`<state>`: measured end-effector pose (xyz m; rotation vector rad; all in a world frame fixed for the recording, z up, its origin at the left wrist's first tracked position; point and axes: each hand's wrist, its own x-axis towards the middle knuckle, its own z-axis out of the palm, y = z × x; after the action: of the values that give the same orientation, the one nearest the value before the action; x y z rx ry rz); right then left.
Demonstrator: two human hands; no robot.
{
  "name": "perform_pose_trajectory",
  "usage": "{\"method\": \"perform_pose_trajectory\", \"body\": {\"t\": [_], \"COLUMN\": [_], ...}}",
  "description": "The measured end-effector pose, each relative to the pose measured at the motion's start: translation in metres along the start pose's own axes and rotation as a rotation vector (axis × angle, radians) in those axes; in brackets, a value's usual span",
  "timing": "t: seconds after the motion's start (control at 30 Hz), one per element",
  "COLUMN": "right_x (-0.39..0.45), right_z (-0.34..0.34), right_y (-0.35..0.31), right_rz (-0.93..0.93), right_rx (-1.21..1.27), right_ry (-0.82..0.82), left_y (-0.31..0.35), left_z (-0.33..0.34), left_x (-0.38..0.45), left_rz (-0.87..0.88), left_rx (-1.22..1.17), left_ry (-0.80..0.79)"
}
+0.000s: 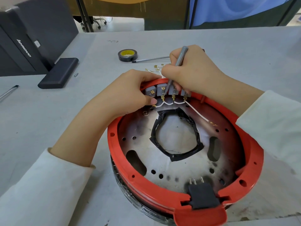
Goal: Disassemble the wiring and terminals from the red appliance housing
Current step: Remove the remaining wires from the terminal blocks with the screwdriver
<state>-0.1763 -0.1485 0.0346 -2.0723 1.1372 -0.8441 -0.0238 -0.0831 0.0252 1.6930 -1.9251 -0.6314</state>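
The round red appliance housing (128, 168) lies open side up on the grey table, with a metal plate (179, 162) inside. Several grey switch blocks (161, 91) with brass terminals line its far rim, linked by looping white wire (164, 103); one long white wire (197, 113) runs right to a loose terminal. My left hand (128, 93) grips the far rim, thumb beside the leftmost terminal. My right hand (193, 70) holds a grey tool (180, 61), its tip at the second block's terminal. Removed white wires with terminals (156, 69) lie beyond the housing.
A black tape roll (127, 54) and a pen (151, 59) lie at the back. A black flat case (59, 75) and a black computer tower (24, 46) are to the left. Another pen (9, 92) is at the left edge. A black plug socket (202, 196) sits at the housing's near rim.
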Motion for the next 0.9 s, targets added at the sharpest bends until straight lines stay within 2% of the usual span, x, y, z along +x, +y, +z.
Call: {"method": "perform_pose_trajectory", "body": {"t": [0.43,0.73,0.9], "right_x": [0.006,-0.005,-0.016], "right_z": [0.0,-0.001,-0.002], "right_y": [-0.003,0.0,0.0], "right_rz": [0.078,-0.041,-0.096], "right_rx": [-0.013,0.049,-0.017], "right_ry": [-0.061,0.063,0.033], "left_y": [0.001,0.001,0.001], "left_z": [-0.003,-0.002,-0.002], "left_x": [0.0,0.0,-0.001], "left_rz": [0.017,0.006,0.011], "left_rx": [-0.023,-0.037,-0.034], "left_ry": [-0.005,-0.024,-0.019]}}
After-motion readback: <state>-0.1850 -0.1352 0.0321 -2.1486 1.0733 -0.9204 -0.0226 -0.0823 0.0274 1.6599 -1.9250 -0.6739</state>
